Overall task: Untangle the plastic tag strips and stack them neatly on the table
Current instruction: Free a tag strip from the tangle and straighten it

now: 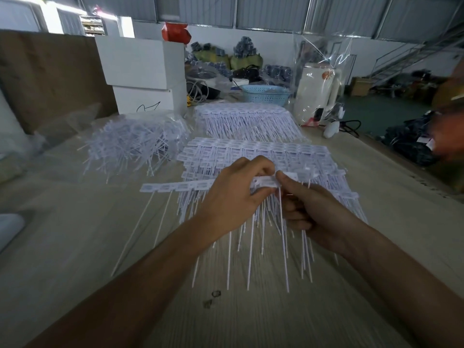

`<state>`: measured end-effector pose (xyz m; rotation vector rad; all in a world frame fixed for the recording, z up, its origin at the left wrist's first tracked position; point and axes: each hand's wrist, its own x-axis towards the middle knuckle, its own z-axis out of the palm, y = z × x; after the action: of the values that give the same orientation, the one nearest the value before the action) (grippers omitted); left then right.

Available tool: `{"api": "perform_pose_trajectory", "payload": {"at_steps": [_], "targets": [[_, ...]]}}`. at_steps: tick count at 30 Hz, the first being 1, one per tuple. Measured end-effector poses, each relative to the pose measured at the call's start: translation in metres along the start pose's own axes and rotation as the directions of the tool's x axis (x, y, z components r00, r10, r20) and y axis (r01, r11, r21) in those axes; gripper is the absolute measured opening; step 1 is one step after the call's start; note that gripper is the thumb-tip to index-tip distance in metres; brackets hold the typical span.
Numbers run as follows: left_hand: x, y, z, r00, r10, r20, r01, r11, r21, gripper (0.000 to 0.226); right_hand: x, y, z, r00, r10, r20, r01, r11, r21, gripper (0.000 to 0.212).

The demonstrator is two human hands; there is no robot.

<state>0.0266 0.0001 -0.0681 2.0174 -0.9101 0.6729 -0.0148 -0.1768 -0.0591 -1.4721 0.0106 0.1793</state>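
matt white plastic tag strips [175,187]

Both forearms are stretched forward; left hand [233,194] and right hand [308,209] are curled, fingertips pinched together.

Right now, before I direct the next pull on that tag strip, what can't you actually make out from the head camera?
- Strip in both hands: the left hand covers its middle, so any snag there is hidden.
- Right hand: its fingers curl under, so the contact is unseen.
- Print on the tags: too small to read.
- Tangled pile: blurred; single strips cannot be told apart.
- Far stack: depth not visible.
- Right edge of the frame: motion-blurred.
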Motion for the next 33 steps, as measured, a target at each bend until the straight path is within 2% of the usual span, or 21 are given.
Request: {"api": "perform_pose_trajectory", "payload": {"at_steps": [4,8,11,15,18,22,27,31,33], "targets": [[0.000,0.006,0.003,1.000,0.007,0.018,-0.008,0.999,0.051,0.027,-0.003,-0.002,0.003,1.000,0.022,0.009,-0.022,0.999,-0.023,0.043],[0.000,0.008,0.004,0.997,0.068,-0.029,-0.067,0.997,0.050,0.024,-0.004,-0.002,0.006,0.998,-0.056,-0.003,0.056,0.997,-0.047,0.050],[0.003,0.006,0.001,1.000,0.023,0.005,-0.023,0.999,-0.037,0.027,-0.005,-0.004,0.004,0.995,-0.095,-0.037,0.092,0.994,-0.057,0.035],[0.005,0.004,-0.004,0.994,-0.031,0.107,0.052,0.978,-0.202,0.031,-0.006,-0.004,0.007,0.988,-0.156,-0.010,0.155,0.986,-0.055,0.037],[0.003,-0.002,-0.011,0.977,-0.074,0.198,0.125,0.957,-0.260,0.033,-0.007,-0.003,0.010,0.988,-0.152,0.033,0.153,0.987,-0.039,0.036],[0.001,-0.008,-0.018,0.958,-0.104,0.267,0.162,0.964,-0.209,0.026,-0.004,0.000,0.007,0.990,-0.138,0.028,0.138,0.990,0.016,0.036],[0.004,-0.015,-0.019,0.978,-0.066,0.197,0.100,0.981,-0.167,0.016,0.001,0.000,-0.002,0.997,-0.070,-0.011,0.071,0.982,0.175,0.042],[0.004,-0.014,-0.013,0.983,-0.040,0.177,0.058,0.994,-0.096,0.018,0.000,0.001,0.004,0.995,-0.015,0.101,0.002,0.992,0.128,0.057],[0.003,-0.012,-0.010,0.983,-0.034,0.180,0.045,0.998,-0.055,0.013,-0.003,0.002,0.008,0.989,-0.003,0.146,-0.010,0.996,0.084,0.055]]}}
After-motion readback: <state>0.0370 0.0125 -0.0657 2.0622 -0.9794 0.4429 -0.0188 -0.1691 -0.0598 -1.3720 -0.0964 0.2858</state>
